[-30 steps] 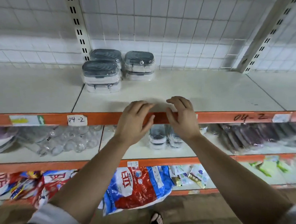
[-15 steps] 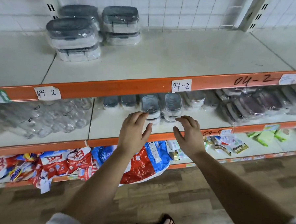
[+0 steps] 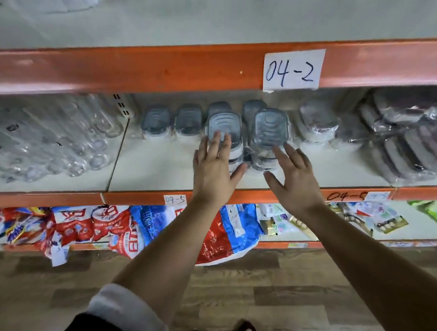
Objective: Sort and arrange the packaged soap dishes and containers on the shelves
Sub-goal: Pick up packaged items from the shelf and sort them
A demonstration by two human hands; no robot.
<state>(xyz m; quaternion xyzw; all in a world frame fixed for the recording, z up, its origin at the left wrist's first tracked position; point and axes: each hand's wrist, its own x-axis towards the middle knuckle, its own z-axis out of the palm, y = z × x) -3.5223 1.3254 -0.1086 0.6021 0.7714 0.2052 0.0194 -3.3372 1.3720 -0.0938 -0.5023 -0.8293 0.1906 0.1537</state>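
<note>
Your left hand [image 3: 214, 170] and right hand [image 3: 293, 179] reach over the front edge of the cream middle shelf [image 3: 157, 168]. Each has its fingers straight and spread and grips nothing. The task's things are two stacks of film-wrapped, grey-lidded oblong plastic soap dishes, standing side by side at mid-shelf. The left stack [image 3: 226, 125] lies at 12 o'clock from your left hand, whose fingertips overlap its near rim; contact cannot be told. The right stack [image 3: 271, 127] lies at 11 o'clock from your right hand, just clear of the fingers. Each lid's long axis appears to run 12 to 6, so each hand is nearest the short end of its own stack. Lids are on and wrapped; contents are hidden. More grey-lidded dishes [image 3: 172, 121] sit at 10 o'clock, behind.
</note>
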